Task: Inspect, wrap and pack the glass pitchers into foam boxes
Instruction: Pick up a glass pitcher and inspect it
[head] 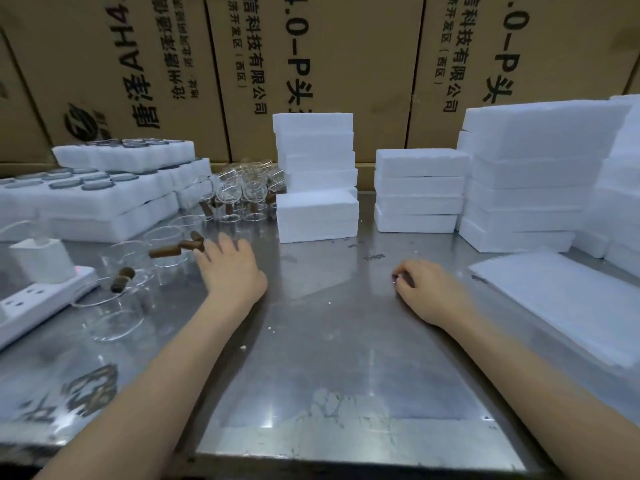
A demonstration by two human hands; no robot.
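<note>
Several clear glass pitchers (166,251) with brown wooden handles (165,251) stand on the left of the steel table (329,358). My left hand (230,268) reaches toward them with straight fingers, its fingertips at the end of one wooden handle. It grips nothing. My right hand (427,289) rests on the table to the right of centre with curled fingers and holds nothing that I can see. White foam boxes (317,214) are stacked at the back centre and right. A pile of thin white foam sheets (568,303) lies at the right.
More glass pitchers (242,188) crowd the back left, beside foam trays (104,199) of dark round lids. A white power strip (38,299) with a charger lies at the far left. Brown cartons (311,64) wall off the back. Small foam crumbs dot the table.
</note>
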